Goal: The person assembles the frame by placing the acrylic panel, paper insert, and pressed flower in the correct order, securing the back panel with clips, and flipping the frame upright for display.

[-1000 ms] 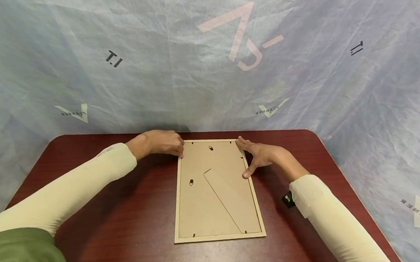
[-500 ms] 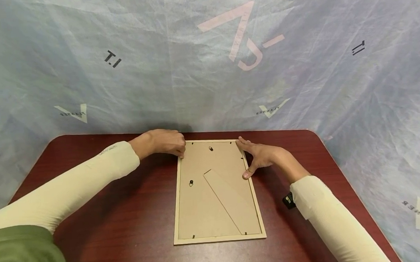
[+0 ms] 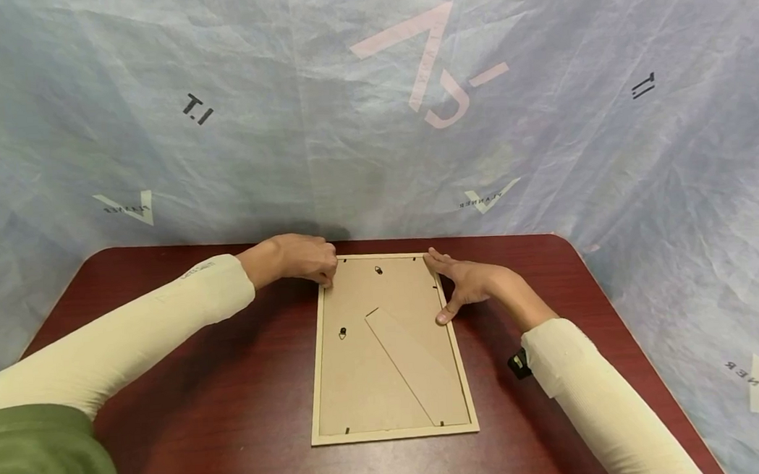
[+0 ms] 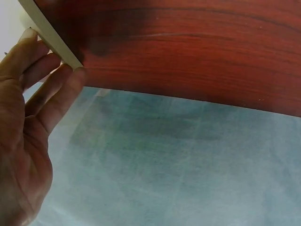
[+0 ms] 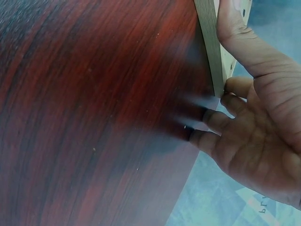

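A picture frame (image 3: 394,366) with pale wooden edges lies face down on the table, its beige backing board upward. The board carries small dark tabs, two hanging rings and the outline of a slanted stand flap. At the far left corner my left hand (image 3: 299,258) pinches the frame, thumb on the back and fingers along the outer side, as the left wrist view shows. My right hand (image 3: 470,278) rests at the far right corner with fingers spread. Its thumb lies on the right edge; in the right wrist view some fingertips (image 5: 200,139) touch the tabletop.
The dark red wooden table (image 3: 234,420) has rounded far corners. Pale printed fabric (image 3: 269,142) hangs behind and along both sides, close to the table's far edge. A small black device (image 3: 519,363) shows at the right sleeve cuff.
My left hand has edged slightly right at the frame's corner. The right hand keeps its place on the frame, and the head view has shifted a little.
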`<state>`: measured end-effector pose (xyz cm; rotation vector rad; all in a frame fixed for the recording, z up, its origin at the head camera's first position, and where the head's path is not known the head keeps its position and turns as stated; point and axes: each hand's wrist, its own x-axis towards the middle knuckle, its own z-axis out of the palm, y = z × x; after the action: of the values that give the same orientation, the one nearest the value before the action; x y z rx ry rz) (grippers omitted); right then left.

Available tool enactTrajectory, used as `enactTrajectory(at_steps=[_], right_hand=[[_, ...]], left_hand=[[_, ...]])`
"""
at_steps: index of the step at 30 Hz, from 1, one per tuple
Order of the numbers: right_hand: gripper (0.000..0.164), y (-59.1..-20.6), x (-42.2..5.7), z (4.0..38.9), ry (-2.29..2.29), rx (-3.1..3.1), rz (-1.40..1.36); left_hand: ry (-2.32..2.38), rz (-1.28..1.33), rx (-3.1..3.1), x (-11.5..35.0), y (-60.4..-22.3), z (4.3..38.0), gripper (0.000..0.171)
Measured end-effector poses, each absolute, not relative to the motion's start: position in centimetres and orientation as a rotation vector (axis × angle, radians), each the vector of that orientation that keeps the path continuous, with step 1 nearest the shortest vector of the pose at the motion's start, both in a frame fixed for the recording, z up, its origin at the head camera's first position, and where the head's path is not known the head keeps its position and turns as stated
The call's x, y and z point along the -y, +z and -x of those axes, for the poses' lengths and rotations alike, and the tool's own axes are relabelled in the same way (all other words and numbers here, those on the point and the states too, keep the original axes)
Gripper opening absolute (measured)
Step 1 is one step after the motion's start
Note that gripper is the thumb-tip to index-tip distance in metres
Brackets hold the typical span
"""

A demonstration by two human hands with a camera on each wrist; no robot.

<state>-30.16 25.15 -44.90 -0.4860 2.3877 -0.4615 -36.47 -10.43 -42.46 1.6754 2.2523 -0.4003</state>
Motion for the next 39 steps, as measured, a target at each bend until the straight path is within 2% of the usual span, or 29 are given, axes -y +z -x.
enactTrajectory(at_steps=[39], right_hand=[[0.137, -45.0, -25.1, 30.1, -0.449, -2.403, 0.48]], left_hand=[[-0.564, -1.629, -2.277, 8.9, -42.1, 35.6, 0.014]])
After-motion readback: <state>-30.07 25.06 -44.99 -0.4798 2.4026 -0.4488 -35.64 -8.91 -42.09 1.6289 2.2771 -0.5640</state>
